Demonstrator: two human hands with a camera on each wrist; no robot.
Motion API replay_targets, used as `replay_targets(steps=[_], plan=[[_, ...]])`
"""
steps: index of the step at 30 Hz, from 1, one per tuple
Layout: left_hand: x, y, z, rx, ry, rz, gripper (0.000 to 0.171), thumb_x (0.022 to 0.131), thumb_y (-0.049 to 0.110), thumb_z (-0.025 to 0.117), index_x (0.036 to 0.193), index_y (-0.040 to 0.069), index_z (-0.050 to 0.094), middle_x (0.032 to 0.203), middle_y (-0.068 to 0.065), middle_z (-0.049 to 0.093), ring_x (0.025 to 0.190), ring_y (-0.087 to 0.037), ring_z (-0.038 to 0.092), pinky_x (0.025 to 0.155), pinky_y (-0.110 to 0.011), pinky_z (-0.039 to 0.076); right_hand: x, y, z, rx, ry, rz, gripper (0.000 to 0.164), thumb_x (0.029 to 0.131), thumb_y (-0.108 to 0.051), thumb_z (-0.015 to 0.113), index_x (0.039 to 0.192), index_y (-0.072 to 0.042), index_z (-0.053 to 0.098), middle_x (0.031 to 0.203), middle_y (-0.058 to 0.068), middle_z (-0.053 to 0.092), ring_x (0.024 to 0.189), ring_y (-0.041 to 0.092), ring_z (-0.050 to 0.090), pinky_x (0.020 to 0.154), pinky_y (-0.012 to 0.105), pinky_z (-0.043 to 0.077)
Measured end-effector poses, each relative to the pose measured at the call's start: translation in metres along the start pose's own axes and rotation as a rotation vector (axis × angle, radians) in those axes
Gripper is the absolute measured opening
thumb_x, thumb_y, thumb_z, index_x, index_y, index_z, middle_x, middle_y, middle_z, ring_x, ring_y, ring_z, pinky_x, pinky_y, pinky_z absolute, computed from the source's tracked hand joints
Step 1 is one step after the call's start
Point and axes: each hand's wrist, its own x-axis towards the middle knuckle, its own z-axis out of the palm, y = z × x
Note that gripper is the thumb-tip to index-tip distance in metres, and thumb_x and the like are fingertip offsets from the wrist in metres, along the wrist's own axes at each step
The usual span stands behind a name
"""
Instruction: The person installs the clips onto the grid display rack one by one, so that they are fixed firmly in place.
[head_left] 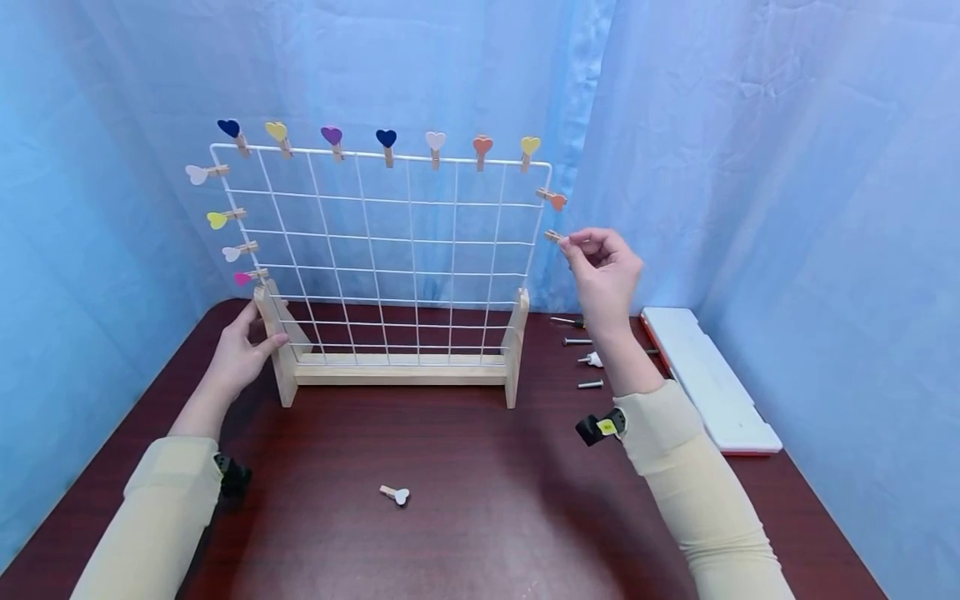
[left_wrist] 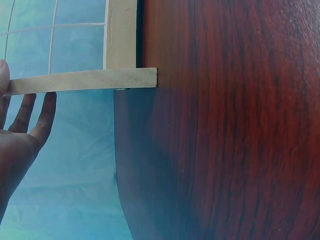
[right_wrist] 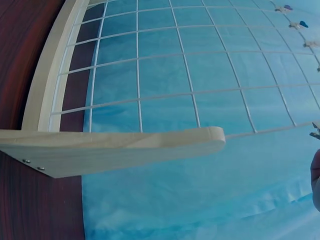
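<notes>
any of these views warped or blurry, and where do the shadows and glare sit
Head view: sharp, evenly lit, with soft shadows on the table under both arms and a faint sheen near the loose clip. Left wrist view: tilted sideways, the left hand dark and slightly soft at the edge. Right wrist view: fisheye bends the wire grid and wooden stand into curves; little glare.

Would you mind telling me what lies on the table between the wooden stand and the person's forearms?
One loose clothespin with a white heart lies on the dark table before the wooden stand; the head view shows it.
</notes>
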Motion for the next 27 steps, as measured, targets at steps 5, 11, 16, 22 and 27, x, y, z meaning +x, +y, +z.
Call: replay_targets(steps=[5,11,16,22,27], plan=[[0.000,-0.001,0.001,0.002,0.002,-0.004,0.057,0.085,0.012,0.059,0.136,0.020,0.034,0.123,-0.017,0.049,0.107,-0.028,0.048,0.081,-0.050,0.044,0.001,0.004,0.010,-0.020,0.000,-0.013,0.014,0.075,-0.006,0.070,0.081,0.005,0.063,0.068,0.013,0.062,0.056,0.014,0.053,0.053,0.019,0.043],[0.000,-0.002,0.001,0.002,0.000,0.000,0.057,0.086,0.021,0.059,0.137,0.022,0.033,0.124,-0.017,0.048,0.108,-0.030,0.047,0.081,-0.052,0.044,0.000,0.006,0.017,-0.026,-0.029,-0.035,0.010,0.077,-0.003,0.067,0.081,0.004,0.063,0.075,0.017,0.063,0.062,0.013,0.056,0.055,0.020,0.043],[0.001,-0.002,0.000,0.014,0.004,0.001,0.057,0.085,0.017,0.059,0.136,0.021,0.034,0.122,-0.017,0.050,0.106,-0.027,0.049,0.079,-0.046,0.046,-0.001,0.004,0.016,-0.026,-0.070,-0.028,0.018,0.076,-0.004,0.068,0.089,0.007,0.062,0.082,0.016,0.060,0.072,0.016,0.056,0.061,0.023,0.047],[0.001,-0.003,0.000,0.007,0.005,0.003,0.057,0.085,0.014,0.059,0.136,0.021,0.035,0.122,-0.016,0.050,0.106,-0.028,0.048,0.081,-0.050,0.044,-0.006,-0.012,0.008,-0.109,-0.158,-0.144,0.024,0.074,-0.005,0.070,0.095,0.004,0.063,0.090,0.013,0.055,0.077,0.028,0.048,0.057,0.022,0.045],[0.001,-0.003,0.000,-0.004,0.004,0.010,0.056,0.085,0.022,0.059,0.136,0.021,0.034,0.125,-0.017,0.048,0.109,-0.030,0.046,0.084,-0.052,0.042,-0.029,-0.012,0.009,-0.125,-0.303,-0.252,0.025,0.071,-0.008,0.074,0.094,-0.004,0.065,0.088,0.007,0.060,0.071,0.022,0.051,0.055,0.023,0.044]])
